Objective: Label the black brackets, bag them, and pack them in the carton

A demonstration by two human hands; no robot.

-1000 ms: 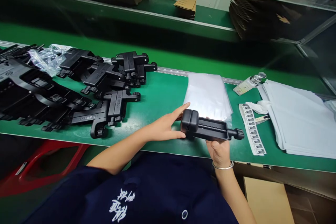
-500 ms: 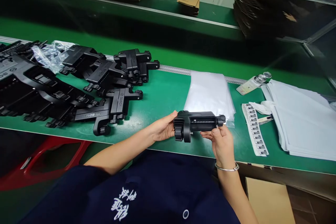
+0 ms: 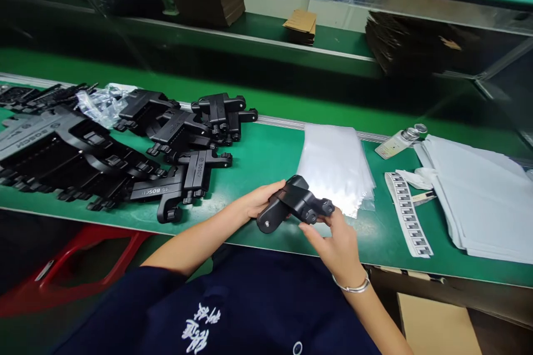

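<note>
A black plastic clamp-like part (image 3: 291, 203) is held over the near edge of the green bench (image 3: 258, 161). My left hand (image 3: 257, 201) grips its left side with the fingers curled round it. My right hand (image 3: 335, 243), with a silver bracelet on the wrist, touches the part's right end with thumb and fingers. The part is tilted, its round end pointing down towards me. Just behind it lies a stack of clear plastic bags (image 3: 336, 162).
Several black plastic parts marked BOSCH (image 3: 125, 144) are piled at the left. A strip of labels (image 3: 408, 215), a small bottle (image 3: 400, 141) and a stack of white sheets (image 3: 478, 194) lie at the right. Cardboard stacks (image 3: 403, 39) stand on the back shelf. A red stool (image 3: 75, 266) is below.
The black part has been turned in both hands from lying level to tilted, round end down. The view has shifted slightly downward.
</note>
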